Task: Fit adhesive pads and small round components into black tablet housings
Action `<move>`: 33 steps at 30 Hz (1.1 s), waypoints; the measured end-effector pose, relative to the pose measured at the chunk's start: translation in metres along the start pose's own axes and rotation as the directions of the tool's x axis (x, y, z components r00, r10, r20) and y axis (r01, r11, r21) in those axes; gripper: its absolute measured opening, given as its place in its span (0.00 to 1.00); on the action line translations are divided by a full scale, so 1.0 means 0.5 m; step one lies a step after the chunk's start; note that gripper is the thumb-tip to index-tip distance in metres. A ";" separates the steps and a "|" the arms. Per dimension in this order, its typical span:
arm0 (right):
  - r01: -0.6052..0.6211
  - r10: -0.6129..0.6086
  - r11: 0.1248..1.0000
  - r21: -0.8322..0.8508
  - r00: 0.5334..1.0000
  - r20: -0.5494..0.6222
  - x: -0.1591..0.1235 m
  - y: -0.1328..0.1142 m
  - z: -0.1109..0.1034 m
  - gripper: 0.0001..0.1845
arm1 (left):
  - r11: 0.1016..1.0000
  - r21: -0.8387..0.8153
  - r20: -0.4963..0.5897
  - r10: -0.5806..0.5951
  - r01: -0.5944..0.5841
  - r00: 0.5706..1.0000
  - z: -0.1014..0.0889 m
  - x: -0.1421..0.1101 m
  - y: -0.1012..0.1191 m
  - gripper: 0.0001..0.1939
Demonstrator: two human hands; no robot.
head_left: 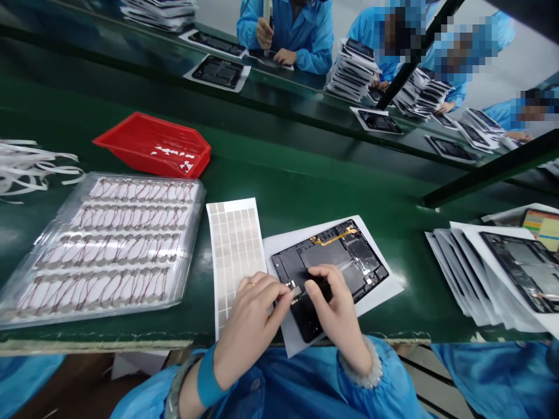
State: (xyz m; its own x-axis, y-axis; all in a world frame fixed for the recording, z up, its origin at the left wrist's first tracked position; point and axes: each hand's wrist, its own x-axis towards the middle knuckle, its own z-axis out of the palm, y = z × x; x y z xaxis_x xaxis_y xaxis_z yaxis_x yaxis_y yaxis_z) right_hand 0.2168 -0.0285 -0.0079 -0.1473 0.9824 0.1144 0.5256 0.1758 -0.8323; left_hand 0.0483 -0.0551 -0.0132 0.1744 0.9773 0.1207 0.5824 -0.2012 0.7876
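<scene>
The black rectangular open tablet housing (318,256) lies at an angle on a plain white paper sheet (386,292), near the front edge of the green bench (323,180). Left hand (257,311): thumb and forefinger converge at a small grey metallic piece (297,290) over the housing; whether they grasp it cannot be determined. Right hand (336,305): thumb and forefinger stand apart over the housing, released. A clear plastic tray (191,256) with 4 rows of red-wired parts (105,241) lies farther left.
</scene>
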 end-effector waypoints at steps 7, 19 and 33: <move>0.059 -0.055 0.998 -0.027 0.992 0.116 0.011 0.010 -0.003 0.10 | 0.986 0.163 -0.071 0.033 -0.021 0.997 0.002 -0.002 -0.003 0.12; 0.016 0.044 0.934 -0.357 0.986 0.159 0.036 0.018 0.014 0.09 | 0.802 0.521 -0.033 0.360 -0.292 0.932 0.027 -0.027 -0.034 0.14; 0.010 0.063 0.923 -0.385 0.982 0.178 0.036 0.015 0.013 0.10 | 0.804 0.518 -0.028 0.356 -0.291 0.934 0.027 -0.030 -0.036 0.15</move>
State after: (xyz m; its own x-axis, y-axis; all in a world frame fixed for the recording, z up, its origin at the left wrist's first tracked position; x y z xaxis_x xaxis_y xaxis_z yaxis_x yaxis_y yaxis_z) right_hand 0.2127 -0.0099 -0.0154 -0.2603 0.9648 -0.0363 0.8060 0.1964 -0.5584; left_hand 0.0459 -0.0672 -0.0372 0.3477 0.8430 0.4105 0.8290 -0.4809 0.2854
